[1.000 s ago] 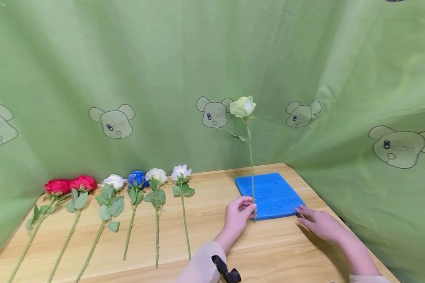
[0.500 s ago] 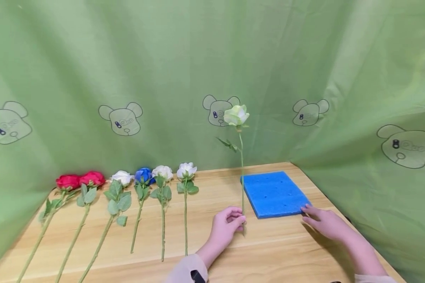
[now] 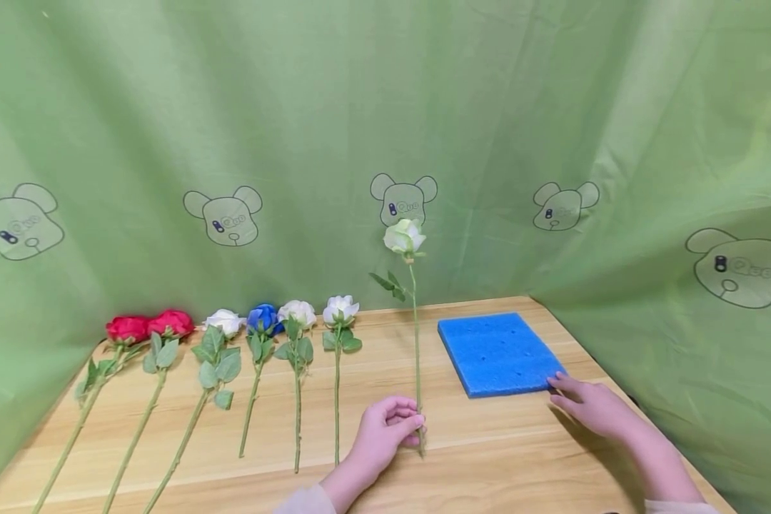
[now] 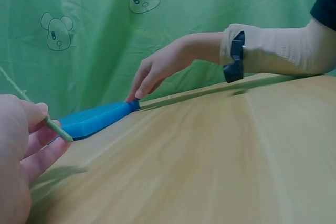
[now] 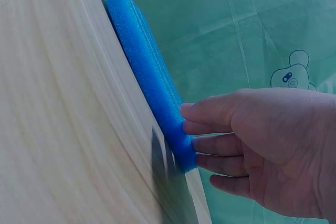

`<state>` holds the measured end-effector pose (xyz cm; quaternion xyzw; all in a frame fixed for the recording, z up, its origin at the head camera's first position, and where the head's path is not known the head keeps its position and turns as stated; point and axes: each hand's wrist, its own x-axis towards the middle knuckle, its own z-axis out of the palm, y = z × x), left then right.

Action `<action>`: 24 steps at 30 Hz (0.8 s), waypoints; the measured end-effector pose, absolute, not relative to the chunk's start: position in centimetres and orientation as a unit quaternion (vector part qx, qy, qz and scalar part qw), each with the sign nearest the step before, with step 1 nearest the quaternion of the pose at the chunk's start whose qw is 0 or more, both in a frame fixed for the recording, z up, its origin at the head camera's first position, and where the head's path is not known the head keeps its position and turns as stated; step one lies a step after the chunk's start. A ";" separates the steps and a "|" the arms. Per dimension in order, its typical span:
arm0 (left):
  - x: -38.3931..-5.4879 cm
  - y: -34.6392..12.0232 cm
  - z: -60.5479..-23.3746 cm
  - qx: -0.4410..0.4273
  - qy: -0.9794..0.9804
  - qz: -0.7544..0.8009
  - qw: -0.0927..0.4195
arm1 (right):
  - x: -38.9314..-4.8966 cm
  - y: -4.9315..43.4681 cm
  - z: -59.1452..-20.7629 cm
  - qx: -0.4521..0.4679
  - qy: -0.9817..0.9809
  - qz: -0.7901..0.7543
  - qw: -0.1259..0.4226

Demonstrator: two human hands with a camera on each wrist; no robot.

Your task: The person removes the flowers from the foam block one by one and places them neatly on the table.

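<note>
My left hand (image 3: 388,434) pinches the lower stem of an artificial rose (image 3: 405,237) with pale green-white petals. The rose stands nearly upright, to the left of a blue foam pad (image 3: 497,353) dotted with small holes. In the left wrist view the cut end of the stem (image 4: 62,132) pokes out past the thumb and fingers, above the table. My right hand (image 3: 591,407) touches the near right corner of the pad. Seen from the right wrist, its fingers (image 5: 220,145) are fairly straight against the foam's edge.
Several roses lie in a row at the left of the wooden table (image 3: 482,457): red roses (image 3: 170,323), white roses (image 3: 340,310) and a blue rose (image 3: 263,319), stems toward me. A green curtain (image 3: 308,143) with bear prints hangs behind and at both sides.
My left hand has carried the pale green-white rose left and toward me, away from in front of the foam pad, and lower. My right hand has stayed at the pad's corner.
</note>
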<state>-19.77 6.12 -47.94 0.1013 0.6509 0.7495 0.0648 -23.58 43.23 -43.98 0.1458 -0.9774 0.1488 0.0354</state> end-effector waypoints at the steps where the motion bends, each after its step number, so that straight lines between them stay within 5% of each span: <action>1: -19.5 6.0 -47.9 0.099 0.647 0.752 0.071 | -23.6 43.2 -44.0 0.146 -0.977 0.148 0.035; 24: -17.5 4.4 -48.0 0.047 0.575 0.798 0.174 | -23.5 42.9 -43.6 0.152 -0.976 0.151 0.036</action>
